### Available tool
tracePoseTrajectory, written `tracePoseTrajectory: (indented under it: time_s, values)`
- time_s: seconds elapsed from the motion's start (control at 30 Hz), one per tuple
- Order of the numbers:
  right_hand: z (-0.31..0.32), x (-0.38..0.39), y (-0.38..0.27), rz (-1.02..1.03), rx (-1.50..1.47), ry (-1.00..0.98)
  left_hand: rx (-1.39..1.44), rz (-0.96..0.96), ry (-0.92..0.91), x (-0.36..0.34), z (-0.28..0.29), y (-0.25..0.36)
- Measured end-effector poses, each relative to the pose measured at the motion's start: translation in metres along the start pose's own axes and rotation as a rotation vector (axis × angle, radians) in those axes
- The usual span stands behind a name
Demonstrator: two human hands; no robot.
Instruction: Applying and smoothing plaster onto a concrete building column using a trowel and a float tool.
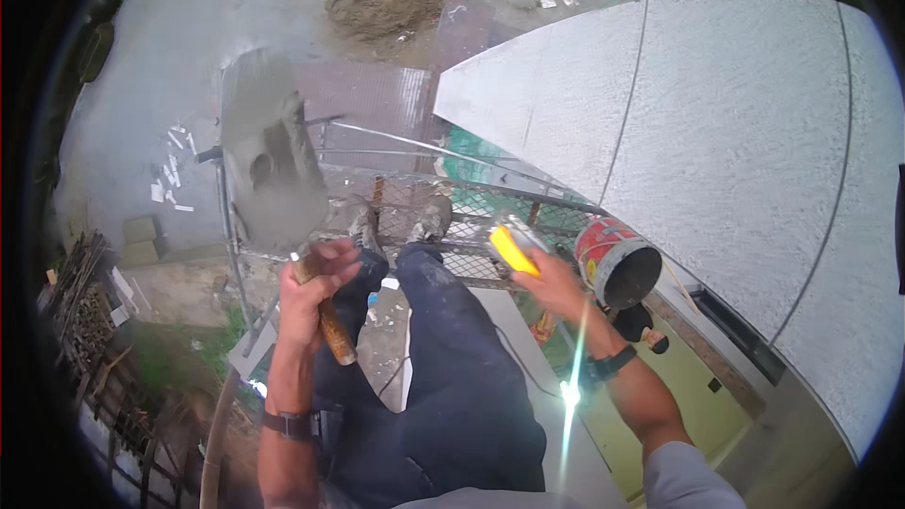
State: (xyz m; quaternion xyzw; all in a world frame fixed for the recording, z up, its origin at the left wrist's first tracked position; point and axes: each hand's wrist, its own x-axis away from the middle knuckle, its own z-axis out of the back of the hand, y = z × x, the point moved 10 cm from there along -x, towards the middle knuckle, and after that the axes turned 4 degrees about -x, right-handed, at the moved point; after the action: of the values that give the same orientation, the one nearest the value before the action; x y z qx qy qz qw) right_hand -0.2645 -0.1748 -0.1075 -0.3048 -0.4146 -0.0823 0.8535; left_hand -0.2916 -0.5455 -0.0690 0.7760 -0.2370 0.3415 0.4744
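Left hand (304,303): mine, fingers curling round a brown handle (337,332), some of them blurring. The handle is slanting, its pale tip pointing away from me, its butt toward my thigh; all this is lying left of the bucket (603,250).

Right hand (554,283): closing on a yellow tool (512,251), just left of the bucket. The tool's gray far side is blurring; cannot tell its exact shape.

The bucket itself, red with a gray rim, is tilting and showing its dark mouth. Dark bands are circling both my wrists.

My shoes (432,220) are standing on metal mesh (481,231), left of the bucket. A gray-coated board (264,85) is spreading farther left of it, past my left hand, and bearing a lump of mortar (300,146). Cannot tell whether handle and board are joining.

Green netting (468,155) is showing ahead and left of the bucket. A rough white wall (726,123) is rising just right of it. Farther out, a sand heap (385,8) is lying well ahead and left of the bucket; pale scraps (172,170) and a stick pile (80,297) are lying far to its left.
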Motion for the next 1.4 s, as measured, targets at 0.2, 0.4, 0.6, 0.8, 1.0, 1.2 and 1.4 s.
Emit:
tracePoseTrajectory:
  time_s: [0.2,0.4,0.6,0.8,1.0,1.2,1.4]
  values:
    - [-0.001,-0.001,0.045,-0.077,-0.047,0.013,-0.129,-0.02,-0.038,-0.034,-0.004,0.022]
    - [-0.025,-0.015,0.038,-0.14,-0.004,-0.004,-0.21,-0.035,-0.134,-0.07,0.005,0.029]
    - [-0.056,-0.049,-0.006,-0.015,0.04,-0.11,-0.274,0.071,-0.198,-0.098,0.034,0.01]
    - [-0.075,-0.127,-0.023,0.113,0.031,-0.08,-0.354,0.113,-0.281,-0.159,0.053,-0.008]
    - [-0.091,-0.21,0.004,0.161,0.161,-0.036,-0.388,0.116,-0.435,-0.233,0.036,-0.035]
    - [-0.097,-0.265,0.026,0.238,0.107,0.067,-0.438,0.06,-0.517,-0.286,0.006,-0.041]
    - [-0.094,-0.303,0.051,0.259,-0.23,0.266,-0.577,0.037,-0.546,-0.317,-0.008,-0.035]
